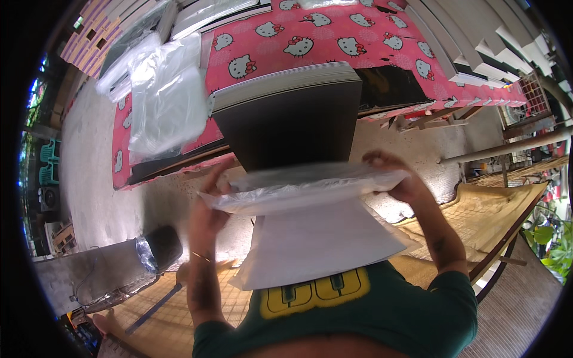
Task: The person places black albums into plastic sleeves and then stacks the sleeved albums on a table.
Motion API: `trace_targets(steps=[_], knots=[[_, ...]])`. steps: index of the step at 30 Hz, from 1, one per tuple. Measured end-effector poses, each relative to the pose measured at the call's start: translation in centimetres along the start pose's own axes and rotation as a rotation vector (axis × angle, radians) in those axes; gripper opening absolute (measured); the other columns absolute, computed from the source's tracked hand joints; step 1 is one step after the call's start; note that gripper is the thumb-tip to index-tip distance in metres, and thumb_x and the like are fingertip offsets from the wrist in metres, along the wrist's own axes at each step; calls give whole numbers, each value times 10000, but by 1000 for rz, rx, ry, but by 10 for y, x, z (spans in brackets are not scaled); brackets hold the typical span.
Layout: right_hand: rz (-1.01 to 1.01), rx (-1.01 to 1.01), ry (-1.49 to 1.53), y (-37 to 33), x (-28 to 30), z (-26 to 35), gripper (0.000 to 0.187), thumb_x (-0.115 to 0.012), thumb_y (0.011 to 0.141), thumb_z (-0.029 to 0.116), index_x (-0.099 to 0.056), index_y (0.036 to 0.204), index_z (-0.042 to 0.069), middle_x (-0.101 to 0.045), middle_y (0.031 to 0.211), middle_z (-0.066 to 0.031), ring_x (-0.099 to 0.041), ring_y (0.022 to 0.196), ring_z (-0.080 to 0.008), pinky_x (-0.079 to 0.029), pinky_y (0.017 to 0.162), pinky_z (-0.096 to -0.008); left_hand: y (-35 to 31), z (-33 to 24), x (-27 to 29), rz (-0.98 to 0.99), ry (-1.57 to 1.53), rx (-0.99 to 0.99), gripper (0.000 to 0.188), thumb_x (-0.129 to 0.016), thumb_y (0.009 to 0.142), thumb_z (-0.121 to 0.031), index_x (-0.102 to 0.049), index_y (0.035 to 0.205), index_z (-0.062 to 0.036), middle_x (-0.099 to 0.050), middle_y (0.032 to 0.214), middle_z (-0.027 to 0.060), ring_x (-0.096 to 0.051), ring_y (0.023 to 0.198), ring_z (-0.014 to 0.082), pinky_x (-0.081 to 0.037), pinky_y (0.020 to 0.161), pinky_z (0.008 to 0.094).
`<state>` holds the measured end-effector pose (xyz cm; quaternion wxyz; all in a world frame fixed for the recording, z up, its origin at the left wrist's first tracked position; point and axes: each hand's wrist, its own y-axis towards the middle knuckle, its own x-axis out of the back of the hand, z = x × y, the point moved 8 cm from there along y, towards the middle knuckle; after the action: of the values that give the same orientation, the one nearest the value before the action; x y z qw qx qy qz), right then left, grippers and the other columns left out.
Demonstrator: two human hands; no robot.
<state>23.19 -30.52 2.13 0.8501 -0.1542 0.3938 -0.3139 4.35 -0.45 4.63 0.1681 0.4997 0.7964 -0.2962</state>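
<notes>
A thick stack of sheets (292,128) with a black face and pale layered edges leans at the near edge of a table. Across its lower end runs the crumpled rim of a clear plastic bag (298,197), stretched between my two hands. My left hand (216,200) grips the bag's left end, its fingers curled and a little blurred. At the right end, my right hand (399,179) pinches the plastic with bent fingers. Below the rim, a white flat sheet or bag face (322,241) spreads toward my lap. How far the stack sits inside the bag is hidden.
Folded clear plastic bags (170,107) lie at the left of the pink cartoon-print table (262,45). Stacked white boards (471,42) stand at the right. A grey metal bench-like object (101,271) is lower left; woven bamboo seating (441,227) surrounds me. A pole (507,146) juts in from the right.
</notes>
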Motion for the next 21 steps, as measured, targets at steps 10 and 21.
trace_targets(steps=[10,21], knots=[[-410,560,-727,83,133,-144,225,-607,866,108,-564,1057,-3,-581,979,-87,-557,866,-166,-470,776,-323,18,187,155,-505,595,74,290,-551,794,-137,-619,1006,49,-666,899,137,-605,797,207,-482,754,323],[-722,-1,-336,51,155,-152,440,-596,906,318,-549,1185,-19,-602,1046,-132,-583,898,-183,-493,778,-325,-19,151,131,-539,705,-70,271,-544,871,-185,-631,1007,33,-648,867,94,-608,769,181,-477,684,297]])
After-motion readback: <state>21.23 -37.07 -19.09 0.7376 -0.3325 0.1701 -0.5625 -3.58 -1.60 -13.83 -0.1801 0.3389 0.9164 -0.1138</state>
